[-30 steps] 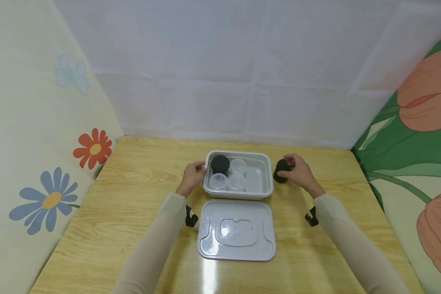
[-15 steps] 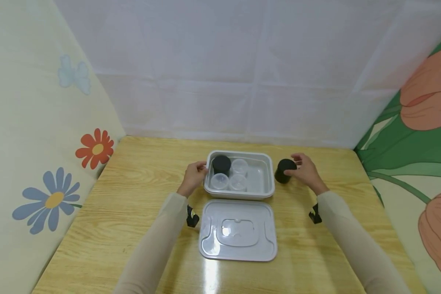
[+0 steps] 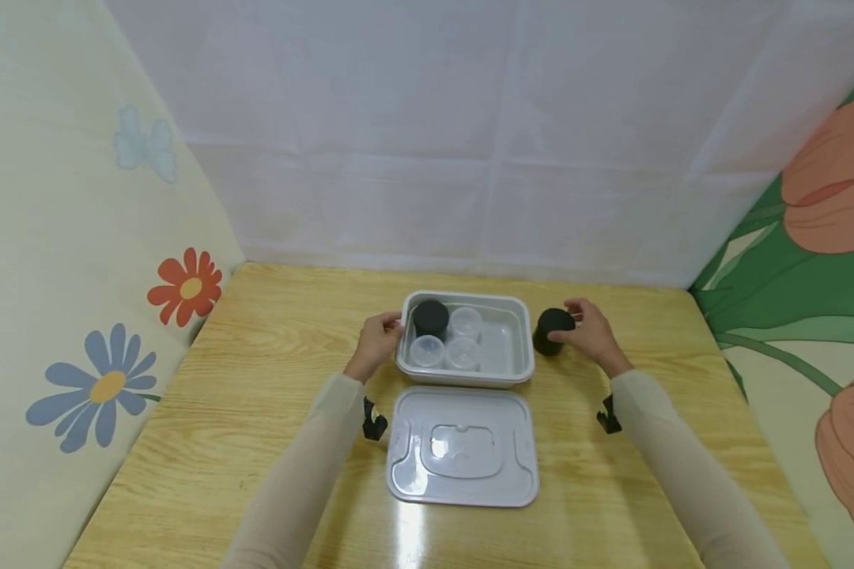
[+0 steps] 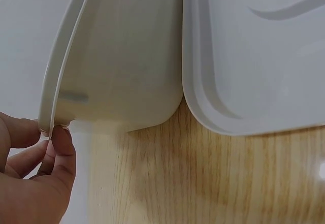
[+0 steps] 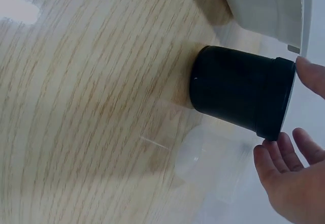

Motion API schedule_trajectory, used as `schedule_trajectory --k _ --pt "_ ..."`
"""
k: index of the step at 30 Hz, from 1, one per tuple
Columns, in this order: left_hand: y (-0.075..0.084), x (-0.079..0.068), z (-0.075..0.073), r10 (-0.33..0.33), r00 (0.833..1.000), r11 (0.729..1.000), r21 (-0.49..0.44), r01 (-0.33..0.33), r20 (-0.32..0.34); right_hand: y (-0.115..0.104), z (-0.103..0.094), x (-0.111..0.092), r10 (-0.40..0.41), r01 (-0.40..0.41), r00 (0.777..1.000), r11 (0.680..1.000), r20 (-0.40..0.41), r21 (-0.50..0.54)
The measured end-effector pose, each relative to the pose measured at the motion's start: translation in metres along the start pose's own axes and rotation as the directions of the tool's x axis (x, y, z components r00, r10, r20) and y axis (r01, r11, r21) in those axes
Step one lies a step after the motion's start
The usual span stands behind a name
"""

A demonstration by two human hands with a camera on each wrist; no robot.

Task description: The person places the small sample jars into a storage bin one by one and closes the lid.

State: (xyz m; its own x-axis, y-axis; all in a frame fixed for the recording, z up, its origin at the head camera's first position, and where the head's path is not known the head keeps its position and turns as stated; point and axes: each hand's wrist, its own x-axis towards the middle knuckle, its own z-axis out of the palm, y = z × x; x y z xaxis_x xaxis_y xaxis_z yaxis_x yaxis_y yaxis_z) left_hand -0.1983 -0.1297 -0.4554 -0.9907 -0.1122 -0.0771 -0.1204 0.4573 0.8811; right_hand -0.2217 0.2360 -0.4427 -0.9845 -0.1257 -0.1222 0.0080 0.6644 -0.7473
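Note:
My left hand pinches the left rim of a white plastic box; in the left wrist view its thumb and fingers meet at the rim. Inside the box are a black jar at the back left and three clear lidded cups, among them a front-left cup. A second black jar stands upright on the table to the box's right. My right hand holds it by the lid, thumb on one side and fingertips on the other in the right wrist view.
The box's translucent lid lies flat on the wood-grain table, just in front of the box. A see-through round object sits close to the right-hand jar, hard to make out. A white cloth backdrop stands behind the table.
My right hand has shifted slightly right, and more of the jar beside the box now shows. The left hand stays at the box rim. The view has shifted a little.

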Motion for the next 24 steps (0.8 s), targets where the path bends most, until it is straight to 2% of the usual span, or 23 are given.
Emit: schedule_trajectory --k 6,13,24 --pt "0.002 -0.001 -0.001 -0.022 1.0 1.0 0.0 0.022 0.012 -0.001 0.005 0.0 0.002 -0.002 1.0 1.0 0.002 -0.012" --pt "0.002 -0.001 0.0 -0.013 1.0 1.0 -0.001 0.013 0.007 0.001 0.013 0.001 0.007 -0.006 1.0 1.0 0.02 -0.019" --pt "0.001 -0.001 -0.001 -0.025 0.999 1.0 -0.006 0.025 0.037 0.004 0.021 0.003 0.013 -0.012 1.0 1.0 0.029 -0.026"
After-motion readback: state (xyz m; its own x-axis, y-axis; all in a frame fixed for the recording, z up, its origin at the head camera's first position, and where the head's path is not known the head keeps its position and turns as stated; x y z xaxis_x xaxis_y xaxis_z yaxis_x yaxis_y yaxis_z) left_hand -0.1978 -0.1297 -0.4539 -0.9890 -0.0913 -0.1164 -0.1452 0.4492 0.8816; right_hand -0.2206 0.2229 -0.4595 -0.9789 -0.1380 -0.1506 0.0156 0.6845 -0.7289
